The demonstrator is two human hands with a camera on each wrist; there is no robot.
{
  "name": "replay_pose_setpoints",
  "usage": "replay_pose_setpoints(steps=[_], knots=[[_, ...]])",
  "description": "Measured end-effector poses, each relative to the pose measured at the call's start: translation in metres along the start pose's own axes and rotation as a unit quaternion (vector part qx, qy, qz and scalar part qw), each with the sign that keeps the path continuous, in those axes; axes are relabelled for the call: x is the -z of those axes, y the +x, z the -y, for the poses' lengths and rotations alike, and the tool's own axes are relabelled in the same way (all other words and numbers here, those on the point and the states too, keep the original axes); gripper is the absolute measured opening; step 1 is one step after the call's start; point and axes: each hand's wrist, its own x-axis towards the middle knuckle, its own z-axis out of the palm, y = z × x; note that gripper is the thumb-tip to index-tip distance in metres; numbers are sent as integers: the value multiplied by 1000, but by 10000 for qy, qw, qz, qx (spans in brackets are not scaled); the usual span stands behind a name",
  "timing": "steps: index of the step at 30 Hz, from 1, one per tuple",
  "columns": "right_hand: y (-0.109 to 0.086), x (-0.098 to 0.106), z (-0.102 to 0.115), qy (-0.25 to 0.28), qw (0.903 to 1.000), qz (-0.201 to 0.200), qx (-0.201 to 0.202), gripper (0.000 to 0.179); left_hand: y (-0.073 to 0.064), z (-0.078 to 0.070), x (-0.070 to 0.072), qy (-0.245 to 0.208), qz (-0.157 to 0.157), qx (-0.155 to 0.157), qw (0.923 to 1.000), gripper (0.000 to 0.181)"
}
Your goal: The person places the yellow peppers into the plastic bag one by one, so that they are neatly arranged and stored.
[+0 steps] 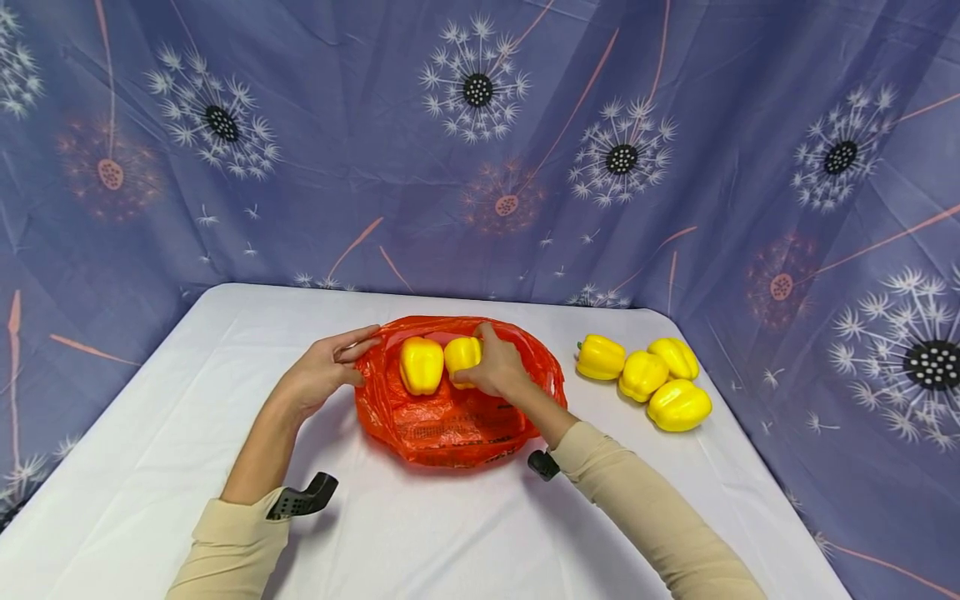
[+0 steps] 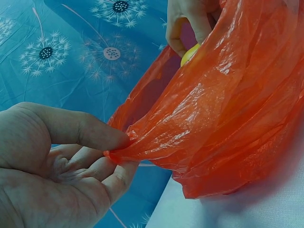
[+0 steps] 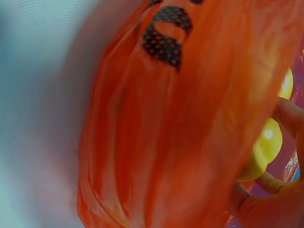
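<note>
A red plastic bag (image 1: 457, 429) with dark print lies with its mouth spread on the white table. Inside it, at the left, sits a yellow bell pepper (image 1: 422, 367). Beside that one, my right hand (image 1: 497, 364) grips a second yellow bell pepper (image 1: 462, 360) within the bag's opening; the right wrist view shows its fingers around this pepper (image 3: 266, 147), partly behind the red film. My left hand (image 1: 318, 372) is at the bag's left edge. In the left wrist view, the thumb and fingers of that hand (image 2: 71, 161) pinch a gathered bit of the bag's rim (image 2: 142, 142).
Several yellow bell peppers (image 1: 643, 375) lie grouped on the table right of the bag, one showing a green stem. A white cloth covers the table (image 1: 420, 533). Behind it hangs a blue curtain (image 1: 337, 167) with dandelion prints. Each wrist carries a black camera mount (image 1: 303, 497).
</note>
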Motion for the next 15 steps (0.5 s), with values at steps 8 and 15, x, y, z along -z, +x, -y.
replay_pose_setpoints(steps=[8, 15], knots=[[1, -5, -1, 2, 10000, -29, -39, 79, 0, -1, 0, -29, 8, -7, 10000, 85], [2, -6, -1, -8, 10000, -8, -73, 80, 0, 0, 1, 9, -23, 34, 10000, 85]])
